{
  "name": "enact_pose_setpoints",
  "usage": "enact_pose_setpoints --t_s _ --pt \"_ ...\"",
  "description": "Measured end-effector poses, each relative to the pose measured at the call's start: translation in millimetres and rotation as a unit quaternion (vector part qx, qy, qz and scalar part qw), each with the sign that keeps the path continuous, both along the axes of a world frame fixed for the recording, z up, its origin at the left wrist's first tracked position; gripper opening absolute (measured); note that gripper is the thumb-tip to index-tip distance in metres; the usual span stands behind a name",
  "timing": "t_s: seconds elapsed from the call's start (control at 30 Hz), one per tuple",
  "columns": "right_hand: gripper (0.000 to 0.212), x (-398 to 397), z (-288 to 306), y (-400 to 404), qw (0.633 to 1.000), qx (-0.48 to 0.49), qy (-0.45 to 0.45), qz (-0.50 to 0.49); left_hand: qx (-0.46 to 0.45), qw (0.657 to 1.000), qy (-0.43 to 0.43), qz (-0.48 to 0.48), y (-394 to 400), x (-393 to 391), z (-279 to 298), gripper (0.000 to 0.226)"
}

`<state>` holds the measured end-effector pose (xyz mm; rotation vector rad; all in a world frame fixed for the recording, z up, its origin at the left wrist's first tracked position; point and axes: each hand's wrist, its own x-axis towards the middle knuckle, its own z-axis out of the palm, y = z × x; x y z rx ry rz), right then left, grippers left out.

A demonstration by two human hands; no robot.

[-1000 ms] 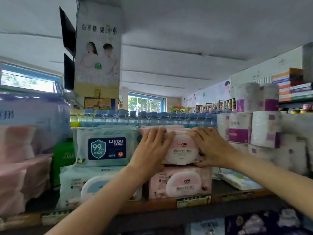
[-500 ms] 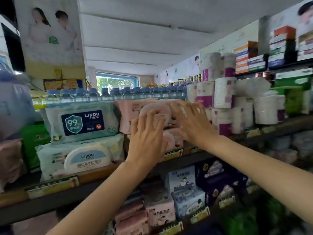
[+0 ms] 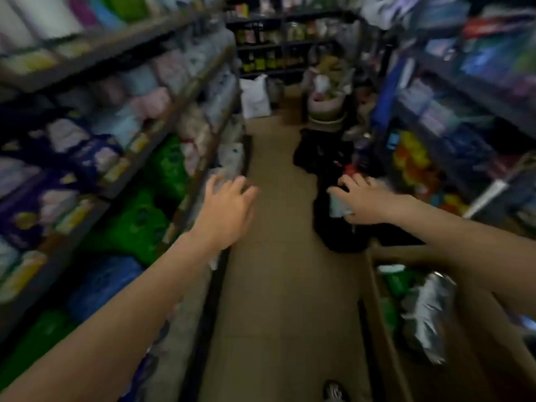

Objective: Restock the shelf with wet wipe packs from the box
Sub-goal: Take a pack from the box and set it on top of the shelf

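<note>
The view is blurred and points down the shop aisle. My left hand [image 3: 229, 204] hangs in the air over the aisle floor beside the left shelf [image 3: 136, 146], fingers spread and holding nothing. My right hand [image 3: 362, 198] is stretched out to the right, fingers relaxed, also empty. Below my right forearm stands the open cardboard box [image 3: 377, 291], with green packs [image 3: 397, 282] and a silvery wrapped bundle [image 3: 429, 309] inside. The pink wet wipe packs I handled on the upper shelf are out of view.
Shelves packed with goods line both sides of the narrow tan floor [image 3: 278, 256]. Black bags [image 3: 333, 221] and stacked basins [image 3: 326, 108] crowd the aisle ahead on the right. A white sack [image 3: 255, 97] leans at the far end. A shoe [image 3: 335, 391] shows at the bottom.
Both hands have left the pink wipes pack on the upper shelf and dropped away empty. The view has swung down and right, from the shelf to the aisle and the box.
</note>
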<state>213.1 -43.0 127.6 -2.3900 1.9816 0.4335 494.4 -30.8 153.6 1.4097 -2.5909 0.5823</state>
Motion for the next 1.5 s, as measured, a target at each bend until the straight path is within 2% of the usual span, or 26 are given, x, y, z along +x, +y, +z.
enact_pose_setpoints --t_s 0.07,0.13,0.23,0.33,0.4,0.5,0.6,0.63,0.73,0.8,0.93,1.03,1.23,1.4,1.5 --pt "0.064 -79.1 -29.7 28.9 0.994 0.060 -0.020 -0.089 0.025 0.996 -0.021 -0.083 -8.5 -67.7 -22.2 0.042" --pt "0.061 -145.1 -59.3 61.6 0.977 0.096 -0.061 -0.183 0.089 0.984 -0.060 -0.140 -7.3 -135.8 -45.5 0.038" --pt "0.064 -221.4 -109.9 99.1 0.958 0.141 -0.096 -0.230 0.203 0.958 -0.104 -0.173 -8.5 -234.2 -94.0 0.038" --pt "0.054 -268.0 -162.7 125.1 0.957 0.173 -0.068 -0.224 0.287 0.936 -0.084 -0.188 4.9 -312.9 -149.1 0.043" --pt "0.053 -288.2 -205.4 133.5 0.961 0.196 -0.033 -0.194 0.332 0.929 -0.068 -0.152 9.9 -351.8 -190.0 0.048" --pt "0.048 -310.9 -275.7 139.6 0.966 0.219 0.016 -0.140 0.375 0.915 -0.091 -0.114 12.1 -379.2 -243.7 0.035" --pt "0.053 -330.3 -341.8 125.9 0.966 0.229 0.044 -0.109 0.410 0.906 -0.085 -0.065 -0.5 -390.8 -277.7 0.036" --pt "0.058 -333.2 -357.6 114.7 0.968 0.214 0.032 -0.131 0.441 0.896 -0.044 -0.027 -7.4 -393.6 -289.0 0.040" --pt "0.058 -333.5 -381.8 71.2 0.967 0.131 -0.044 -0.212 0.545 0.813 0.169 0.117 -29.7 -405.8 -315.7 0.044" --pt "0.051 -340.4 -395.9 42.4 0.967 0.117 -0.066 -0.218 0.546 0.793 0.221 0.157 -42.7 -409.7 -327.5 0.042" --pt "0.030 -362.0 -413.4 -5.4 0.966 0.189 -0.012 -0.177 0.553 0.784 0.236 0.156 -56.2 -408.9 -349.3 0.041" --pt "0.030 -363.2 -418.6 -23.4 0.964 0.216 0.026 -0.152 0.560 0.777 0.240 0.156 -57.9 -406.1 -361.2 0.041" --pt "0.027 -368.0 -419.7 -16.8 0.957 0.232 0.053 -0.167 0.571 0.761 0.268 0.153 -48.6 -387.1 -371.8 0.042" --pt "0.021 -334.7 -352.6 -4.3 0.972 0.220 0.023 -0.074 0.577 0.757 0.252 0.176 -37.2 -376.9 -363.7 0.047" --pt "0.023 -292.1 -296.6 2.3 0.976 0.217 0.016 0.028 0.615 0.748 0.202 0.147 -27.3 -376.8 -352.3 0.066"
